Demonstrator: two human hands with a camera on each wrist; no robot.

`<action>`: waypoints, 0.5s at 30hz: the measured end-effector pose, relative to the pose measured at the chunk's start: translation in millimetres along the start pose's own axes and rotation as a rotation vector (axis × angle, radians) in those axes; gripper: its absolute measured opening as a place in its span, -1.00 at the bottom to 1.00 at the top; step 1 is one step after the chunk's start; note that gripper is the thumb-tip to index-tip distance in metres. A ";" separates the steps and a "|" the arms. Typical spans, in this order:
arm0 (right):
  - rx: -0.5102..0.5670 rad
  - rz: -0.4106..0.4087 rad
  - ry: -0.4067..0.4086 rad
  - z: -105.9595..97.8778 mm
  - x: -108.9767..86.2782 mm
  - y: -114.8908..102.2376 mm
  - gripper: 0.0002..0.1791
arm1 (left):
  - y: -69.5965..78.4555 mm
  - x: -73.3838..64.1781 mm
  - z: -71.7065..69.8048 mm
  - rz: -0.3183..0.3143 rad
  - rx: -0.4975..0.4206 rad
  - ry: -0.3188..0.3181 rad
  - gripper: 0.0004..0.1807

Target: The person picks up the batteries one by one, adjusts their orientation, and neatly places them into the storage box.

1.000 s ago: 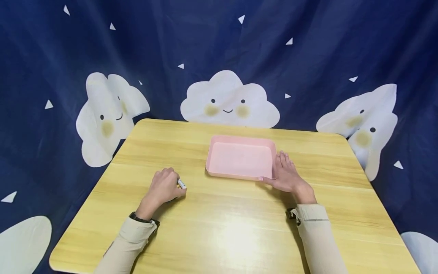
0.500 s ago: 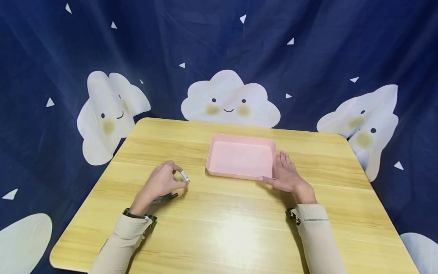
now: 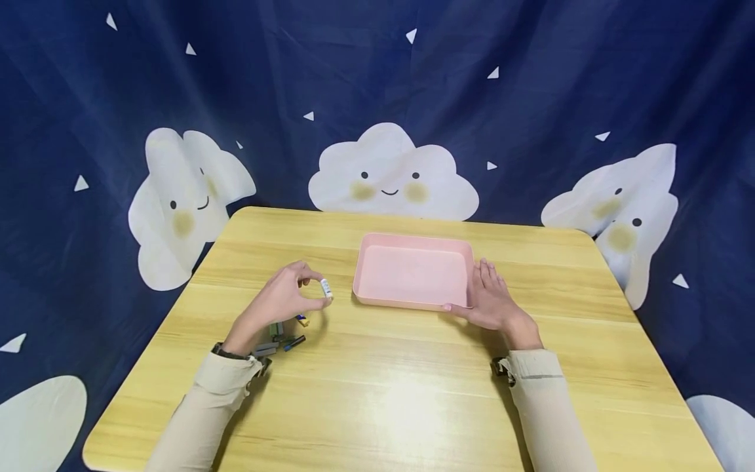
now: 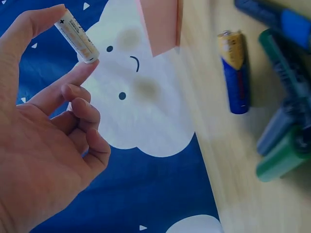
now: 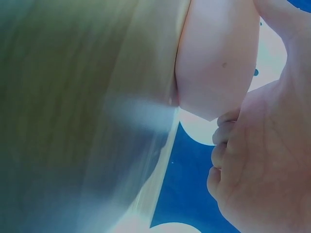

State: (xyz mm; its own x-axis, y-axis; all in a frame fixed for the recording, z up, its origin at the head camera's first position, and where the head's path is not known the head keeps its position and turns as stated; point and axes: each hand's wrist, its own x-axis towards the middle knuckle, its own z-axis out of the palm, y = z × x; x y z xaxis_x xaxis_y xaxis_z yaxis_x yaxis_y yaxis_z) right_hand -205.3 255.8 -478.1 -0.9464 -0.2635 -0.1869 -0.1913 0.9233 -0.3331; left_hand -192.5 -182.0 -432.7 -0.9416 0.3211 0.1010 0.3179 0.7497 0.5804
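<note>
Between thumb and index finger, my left hand [image 3: 282, 295] pinches a small white battery [image 4: 77, 36] by its two ends, raised over the table left of the pink tray [image 3: 371, 303]. The other fingers of that hand curl loosely toward the palm. My right hand [image 3: 491, 301] lies with straight fingers along the tray's right side, its thumb at the near right corner. Below the left hand lie a blue and yellow battery [image 4: 235, 73] and several markers, among them a green one [image 4: 279, 162] and a dark one with a blue band [image 3: 295, 343].
The wooden table [image 3: 377, 387] has rounded corners and reaches back to a dark blue curtain [image 3: 354, 65] with white clouds. The markers sit close to the left wrist, partly hidden behind it in the head view.
My left hand has lifted the white battery off the table and moved it up and slightly right, toward the tray, uncovering the markers and the other battery. My right hand stays at the tray.
</note>
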 end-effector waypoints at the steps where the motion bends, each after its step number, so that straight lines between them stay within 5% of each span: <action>1: -0.001 0.002 0.000 0.2 0.1 -0.2 0.43 | 0.7 2.6 -0.8 0.006 -0.001 -0.002 -0.53; 15: -0.002 0.013 -0.011 0.5 1.0 1.4 0.43 | 10.0 35.9 -6.5 0.105 -0.057 -0.013 -0.48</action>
State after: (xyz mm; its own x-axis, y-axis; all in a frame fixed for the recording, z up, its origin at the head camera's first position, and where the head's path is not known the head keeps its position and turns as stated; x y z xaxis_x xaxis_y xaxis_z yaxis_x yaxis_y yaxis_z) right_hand -206.3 256.7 -479.3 -0.9458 -0.2547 -0.2015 -0.1798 0.9273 -0.3284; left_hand -223.8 -166.7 -418.0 -0.9016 0.4044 0.1535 0.4080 0.6774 0.6121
